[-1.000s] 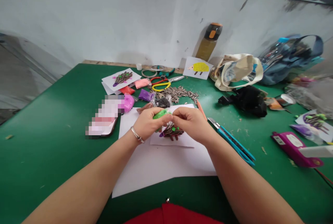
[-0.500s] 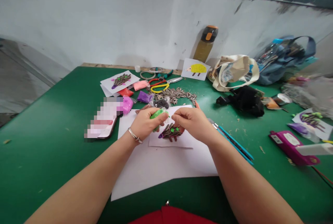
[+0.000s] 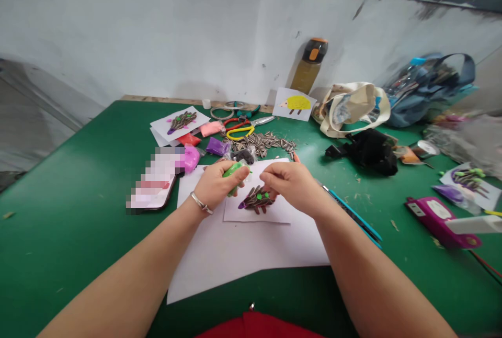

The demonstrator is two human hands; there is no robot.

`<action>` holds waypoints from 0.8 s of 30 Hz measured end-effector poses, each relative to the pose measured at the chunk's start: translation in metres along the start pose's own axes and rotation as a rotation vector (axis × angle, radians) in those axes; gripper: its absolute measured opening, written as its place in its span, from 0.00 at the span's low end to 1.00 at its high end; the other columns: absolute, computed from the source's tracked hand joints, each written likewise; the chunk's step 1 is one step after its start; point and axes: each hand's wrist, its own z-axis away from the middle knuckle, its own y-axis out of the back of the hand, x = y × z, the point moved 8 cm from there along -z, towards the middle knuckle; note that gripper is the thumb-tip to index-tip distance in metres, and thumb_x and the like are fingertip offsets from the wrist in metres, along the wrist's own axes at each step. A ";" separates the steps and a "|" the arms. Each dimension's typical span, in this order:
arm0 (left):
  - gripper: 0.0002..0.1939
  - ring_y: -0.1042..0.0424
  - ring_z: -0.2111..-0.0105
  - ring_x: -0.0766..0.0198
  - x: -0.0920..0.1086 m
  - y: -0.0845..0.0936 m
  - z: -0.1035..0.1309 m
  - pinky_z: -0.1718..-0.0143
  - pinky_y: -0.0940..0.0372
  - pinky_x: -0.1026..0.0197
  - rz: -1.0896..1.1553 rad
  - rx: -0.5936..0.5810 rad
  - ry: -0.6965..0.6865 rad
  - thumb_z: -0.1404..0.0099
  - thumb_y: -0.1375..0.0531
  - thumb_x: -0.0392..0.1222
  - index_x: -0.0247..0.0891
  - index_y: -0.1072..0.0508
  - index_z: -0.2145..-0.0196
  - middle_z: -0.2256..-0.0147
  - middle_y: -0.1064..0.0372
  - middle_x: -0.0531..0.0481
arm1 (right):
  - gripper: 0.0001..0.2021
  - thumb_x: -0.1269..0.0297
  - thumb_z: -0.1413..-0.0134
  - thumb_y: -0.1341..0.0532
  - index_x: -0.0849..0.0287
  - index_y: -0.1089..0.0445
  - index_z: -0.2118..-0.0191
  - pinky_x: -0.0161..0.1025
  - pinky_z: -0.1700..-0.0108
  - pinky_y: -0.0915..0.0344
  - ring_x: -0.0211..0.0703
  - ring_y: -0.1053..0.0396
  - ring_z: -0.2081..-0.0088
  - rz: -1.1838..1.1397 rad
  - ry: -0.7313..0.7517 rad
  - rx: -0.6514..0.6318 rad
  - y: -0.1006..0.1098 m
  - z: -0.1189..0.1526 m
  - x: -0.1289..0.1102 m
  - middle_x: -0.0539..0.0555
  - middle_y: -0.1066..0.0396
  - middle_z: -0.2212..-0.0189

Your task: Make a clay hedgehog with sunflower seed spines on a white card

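Observation:
Wrapped round a packet of green clay (image 3: pixel 232 172) is my left hand (image 3: pixel 215 185), at the upper left of a small white card (image 3: pixel 239 215). My right hand (image 3: pixel 289 185) is pinched, its fingertips together just right of the packet; anything between them is too small to make out. Below and between both hands, the card bears a hedgehog shape (image 3: pixel 257 199) of striped seeds with green dots and a purple snout. A larger white sheet (image 3: pixel 235 254) lies under the card.
Behind the hands are a seed pile (image 3: pixel 266 143), yellow-handled scissors (image 3: pixel 241 133) and clay packets (image 3: pixel 191 158). A phone (image 3: pixel 159 181) lies left, blue pens (image 3: pixel 353 215) right. Farther right are a black pouch (image 3: pixel 372 152), a white bag (image 3: pixel 353 110) and a magenta device (image 3: pixel 439 223).
My left hand has moved slightly left with the green packet, widening the gap to my right hand. The right hand stays almost in place, still pinched.

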 end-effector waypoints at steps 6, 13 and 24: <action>0.21 0.36 0.83 0.72 0.000 0.000 0.000 0.81 0.41 0.67 -0.009 0.001 -0.001 0.40 0.42 0.57 0.36 0.34 0.78 0.79 0.35 0.55 | 0.07 0.61 0.46 0.43 0.56 0.30 0.70 0.35 0.69 0.42 0.35 0.36 0.75 0.063 0.049 0.103 0.009 0.001 -0.002 0.46 0.32 0.78; 0.24 0.36 0.83 0.71 0.000 0.002 -0.003 0.80 0.41 0.66 -0.100 -0.003 -0.050 0.38 0.45 0.59 0.36 0.34 0.79 0.79 0.36 0.55 | 0.08 0.64 0.44 0.46 0.55 0.32 0.71 0.39 0.63 0.40 0.36 0.35 0.75 0.087 0.044 0.069 0.007 0.003 -0.003 0.45 0.32 0.79; 0.25 0.35 0.81 0.70 -0.007 0.004 -0.006 0.78 0.40 0.66 -0.135 0.028 -0.075 0.35 0.50 0.60 0.36 0.34 0.77 0.78 0.35 0.53 | 0.04 0.65 0.45 0.45 0.54 0.33 0.67 0.37 0.65 0.38 0.35 0.37 0.75 0.047 0.085 0.191 0.004 0.012 0.011 0.46 0.32 0.76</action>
